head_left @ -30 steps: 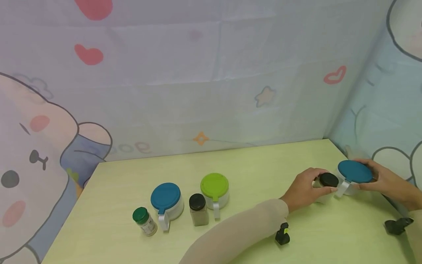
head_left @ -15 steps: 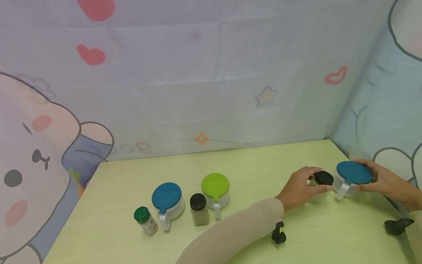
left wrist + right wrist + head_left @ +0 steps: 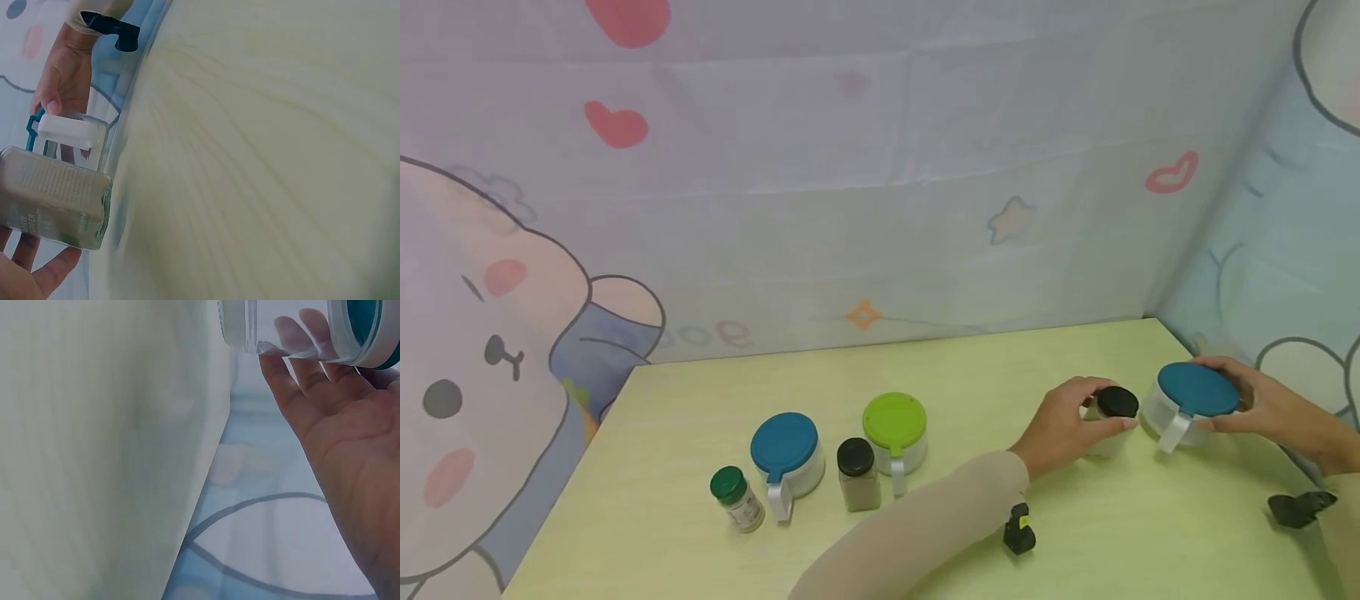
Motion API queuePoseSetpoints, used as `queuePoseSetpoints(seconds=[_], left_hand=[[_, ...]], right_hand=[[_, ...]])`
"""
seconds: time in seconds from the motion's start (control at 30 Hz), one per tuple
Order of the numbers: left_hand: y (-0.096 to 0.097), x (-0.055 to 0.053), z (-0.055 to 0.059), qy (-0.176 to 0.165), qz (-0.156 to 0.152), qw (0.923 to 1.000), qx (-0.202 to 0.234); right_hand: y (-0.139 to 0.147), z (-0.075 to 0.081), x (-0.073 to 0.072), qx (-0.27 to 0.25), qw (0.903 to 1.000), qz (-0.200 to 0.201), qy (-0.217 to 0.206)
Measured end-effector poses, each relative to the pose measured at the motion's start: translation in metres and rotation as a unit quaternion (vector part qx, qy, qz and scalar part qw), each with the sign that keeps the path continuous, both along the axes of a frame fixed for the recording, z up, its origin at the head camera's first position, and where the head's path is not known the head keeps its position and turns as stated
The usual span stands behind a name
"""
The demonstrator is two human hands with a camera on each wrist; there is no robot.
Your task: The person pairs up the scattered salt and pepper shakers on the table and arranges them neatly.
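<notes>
At the right of the head view, my left hand [image 3: 1066, 429] grips a square spice jar with a black lid [image 3: 1117, 402]. In the left wrist view this glass spice jar [image 3: 55, 197] shows printed lettering and pale brown contents. Beside it, my right hand [image 3: 1273, 408] holds a round clear seasoning jar with a blue lid [image 3: 1197, 389] and a white handle facing forward. The right wrist view shows the fingers [image 3: 312, 384] curled round the wall of the clear seasoning jar [image 3: 294, 328]. A small gap separates the two jars.
A green-capped shaker [image 3: 737, 500], another blue-lidded jar [image 3: 786, 450], another black-capped spice jar [image 3: 858, 477] and a lime-lidded jar [image 3: 895, 425] stand left of centre on the pale yellow table [image 3: 1000, 367]. A printed cloth [image 3: 880, 183] hangs behind.
My left hand has moved left with the spice jar. The right hand has come slightly left with the blue-lidded jar, and the gap between the jars has widened. The head view has shifted a little.
</notes>
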State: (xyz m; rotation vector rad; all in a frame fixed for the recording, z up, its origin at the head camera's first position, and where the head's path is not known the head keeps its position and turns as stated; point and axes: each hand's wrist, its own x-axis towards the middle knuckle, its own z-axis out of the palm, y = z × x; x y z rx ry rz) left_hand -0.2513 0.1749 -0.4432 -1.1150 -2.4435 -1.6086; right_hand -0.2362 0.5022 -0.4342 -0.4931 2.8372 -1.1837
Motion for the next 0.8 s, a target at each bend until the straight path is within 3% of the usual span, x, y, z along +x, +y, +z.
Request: queuePoseSetpoints(seconds=[0.6,0.8], left_hand=[[-0.027,0.001,0.003,-0.006,0.012,0.9999,0.008],[-0.035,0.002,0.004,-0.005,0.017,0.9998,0.009]], right_hand=[[-0.023,0.010,-0.011,0.019,0.9994,0.018,0.023],[-0.033,0.013,-0.013,0.005,0.9994,0.034,-0.004]])
